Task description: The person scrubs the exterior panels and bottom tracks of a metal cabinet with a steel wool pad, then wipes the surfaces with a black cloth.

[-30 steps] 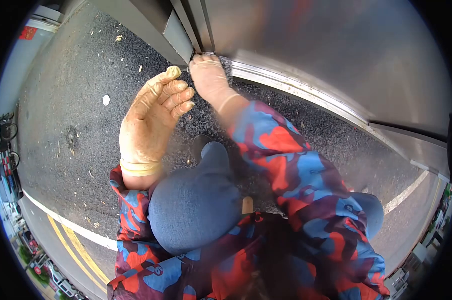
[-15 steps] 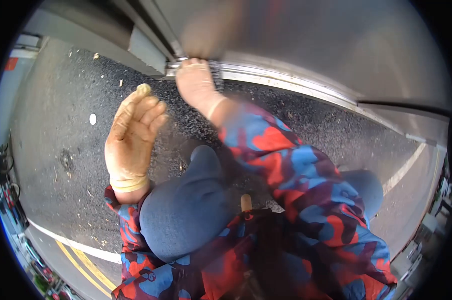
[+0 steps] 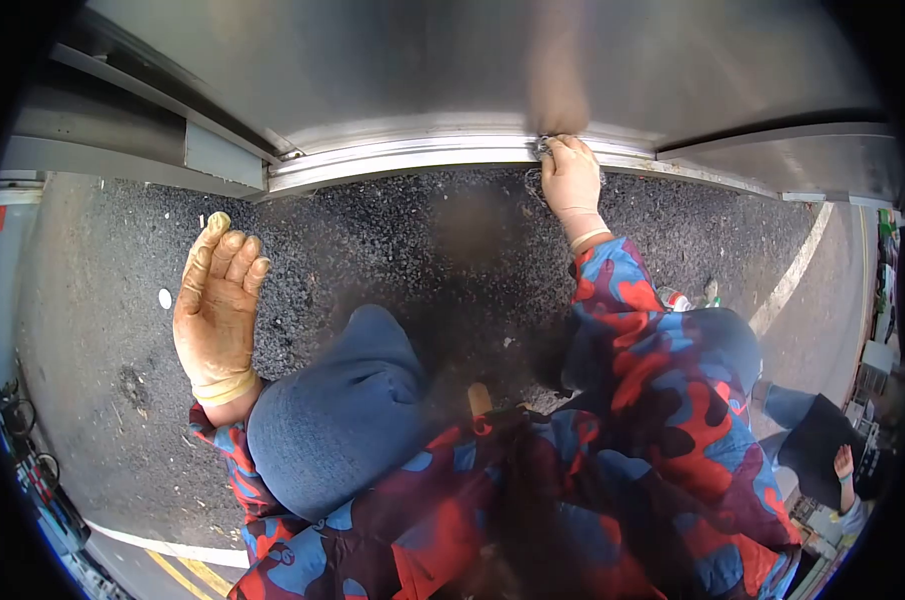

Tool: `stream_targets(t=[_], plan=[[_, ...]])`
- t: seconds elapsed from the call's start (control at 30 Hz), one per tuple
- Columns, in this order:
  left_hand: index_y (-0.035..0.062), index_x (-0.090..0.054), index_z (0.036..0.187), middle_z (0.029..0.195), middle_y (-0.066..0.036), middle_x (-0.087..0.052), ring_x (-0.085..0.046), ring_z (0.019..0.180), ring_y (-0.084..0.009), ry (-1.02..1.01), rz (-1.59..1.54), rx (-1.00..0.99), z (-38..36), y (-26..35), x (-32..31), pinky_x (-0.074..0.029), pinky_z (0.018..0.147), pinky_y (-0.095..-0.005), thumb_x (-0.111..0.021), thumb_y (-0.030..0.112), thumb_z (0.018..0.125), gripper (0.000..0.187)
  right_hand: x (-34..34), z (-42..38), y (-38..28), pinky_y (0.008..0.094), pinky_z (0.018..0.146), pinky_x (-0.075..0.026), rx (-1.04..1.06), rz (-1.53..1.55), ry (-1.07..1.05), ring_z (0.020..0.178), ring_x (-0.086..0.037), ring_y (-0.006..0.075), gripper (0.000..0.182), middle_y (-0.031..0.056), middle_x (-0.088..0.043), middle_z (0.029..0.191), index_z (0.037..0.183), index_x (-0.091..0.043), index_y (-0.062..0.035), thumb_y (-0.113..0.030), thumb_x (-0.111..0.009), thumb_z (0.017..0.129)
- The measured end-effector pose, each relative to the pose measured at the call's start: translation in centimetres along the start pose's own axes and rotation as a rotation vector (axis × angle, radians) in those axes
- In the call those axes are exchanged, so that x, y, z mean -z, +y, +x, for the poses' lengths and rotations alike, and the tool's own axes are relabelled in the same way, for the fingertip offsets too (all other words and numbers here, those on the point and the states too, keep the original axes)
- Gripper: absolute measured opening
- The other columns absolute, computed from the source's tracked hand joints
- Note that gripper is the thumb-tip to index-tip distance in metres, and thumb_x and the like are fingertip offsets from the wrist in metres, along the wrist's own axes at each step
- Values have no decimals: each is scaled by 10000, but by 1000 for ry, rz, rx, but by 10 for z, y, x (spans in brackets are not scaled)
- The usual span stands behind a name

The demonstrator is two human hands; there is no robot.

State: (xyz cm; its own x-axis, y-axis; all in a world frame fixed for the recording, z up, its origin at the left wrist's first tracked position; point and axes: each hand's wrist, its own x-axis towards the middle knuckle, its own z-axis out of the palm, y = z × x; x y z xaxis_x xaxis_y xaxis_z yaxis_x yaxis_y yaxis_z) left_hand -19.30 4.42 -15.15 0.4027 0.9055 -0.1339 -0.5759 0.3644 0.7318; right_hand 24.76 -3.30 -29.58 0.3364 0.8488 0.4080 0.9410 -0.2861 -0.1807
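Observation:
My right hand (image 3: 573,185), in a thin pale glove, presses down on the metal ledge (image 3: 403,165) along the foot of a stainless steel panel (image 3: 423,70). Its fingers are closed over a grey steel wool scourer (image 3: 540,150), of which only the left edge shows. My left hand (image 3: 218,310) is off to the left, above the asphalt, in a wet, brown-stained glove. Its palm faces up, the fingers are loosely extended, and nothing lies in it.
A steel side panel with a pale block (image 3: 228,158) juts out at the upper left. My bent knee (image 3: 338,420) is below the ledge. Dark asphalt (image 3: 413,230) with scattered bits lies underneath. Another person (image 3: 818,450) is at the far right, near a white painted line (image 3: 795,265).
My right hand has slid to the right along the ledge with the scourer, away from the left corner. My left hand keeps its open pose, and the view has shifted.

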Motion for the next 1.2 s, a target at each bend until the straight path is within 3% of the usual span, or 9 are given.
stream_targets(t=[0.17,0.37,0.5,0.7,0.77,0.83,0.93,1.13,1.2], plan=[[-44,-489,1341,1194,-180,-625,-627,1093,-296,52,34,23,2,1,12,-526,938,-397,-448,200,1012,412,-3,4,-14,426,921,-477,-201,15,-41,1013,-613,322,196,144,-665,1014,946,-688,-38,-110,-628,773],[-38,-504,1324,1185,-167,-629,-631,1080,-284,37,173,74,9,-1,6,-534,919,-389,-443,221,1022,402,-29,27,-153,363,908,-455,488,197,49,1009,-584,225,151,48,-624,959,889,-671,-109,-159,-562,796],[-22,-484,1358,1221,-144,-620,-617,1082,-254,16,232,118,7,-1,3,-512,929,-367,-426,207,1028,406,-46,25,-134,385,915,-436,574,206,53,996,-580,215,164,33,-618,975,918,-668,-118,-162,-571,793],[37,-541,1313,1047,-69,-627,-605,951,-167,215,360,105,21,-16,23,-499,818,-290,-489,285,1008,396,-30,-3,9,439,914,-411,-222,79,192,1056,-571,234,178,19,-614,1046,953,-657,-159,-150,-607,782],[17,-415,1436,1378,-187,-515,-480,1290,-299,94,408,247,24,-5,11,-369,1105,-434,-472,313,1015,518,-13,-3,48,448,897,-450,-525,112,303,1028,-588,304,209,87,-639,1035,973,-674,-113,-106,-631,769],[13,-436,1421,1359,-186,-530,-504,1263,-294,44,466,234,32,-6,-3,-391,1087,-425,-476,308,1014,504,-25,-1,89,476,897,-464,-821,292,383,1011,-597,375,217,167,-646,1026,1007,-658,-68,-124,-635,799],[9,-474,1393,1322,-183,-559,-541,1218,-286,39,567,223,47,5,-22,-428,1055,-413,-476,293,1012,475,-24,3,111,452,926,-467,-988,574,325,1065,-589,423,307,239,-646,1083,1093,-626,-34,-227,-632,854],[4,-495,1376,1292,-181,-584,-575,1177,-289,-69,642,211,44,29,-88,-467,1016,-412,-542,320,986,504,-24,-7,110,350,748,-522,-1148,1747,431,842,-653,222,151,90,-673,939,1051,-626,-3,-95,-555,955],[46,-595,1175,913,-68,-660,-656,783,-161,-158,598,96,47,21,-101,-545,653,-253,-545,254,980,290,7,-23,97,398,654,-548,-1132,1963,323,741,-662,247,162,99,-670,865,995,-611,-11,-104,-478,989]])
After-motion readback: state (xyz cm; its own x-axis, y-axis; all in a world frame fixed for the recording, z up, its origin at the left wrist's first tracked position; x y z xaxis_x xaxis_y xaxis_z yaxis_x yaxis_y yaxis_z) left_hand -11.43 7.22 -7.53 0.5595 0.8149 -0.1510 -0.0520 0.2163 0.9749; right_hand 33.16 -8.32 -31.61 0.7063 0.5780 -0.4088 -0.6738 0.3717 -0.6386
